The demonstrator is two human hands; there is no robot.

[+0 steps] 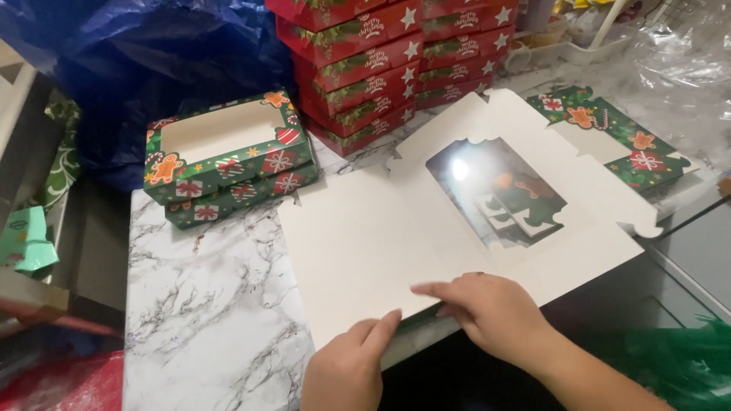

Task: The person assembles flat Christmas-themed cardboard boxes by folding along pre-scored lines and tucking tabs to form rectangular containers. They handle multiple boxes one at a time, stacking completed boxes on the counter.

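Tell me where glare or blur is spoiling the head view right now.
Head view: a bright glare spot sits on the clear window of the flat white box blank, washing out part of it; the left hand and right hand at its near edge look slightly soft; the green boxes and marble table are evenly lit and sharp.

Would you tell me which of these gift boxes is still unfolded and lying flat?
The white flat box blank under both hands; the green boxes and the red stack are already assembled.
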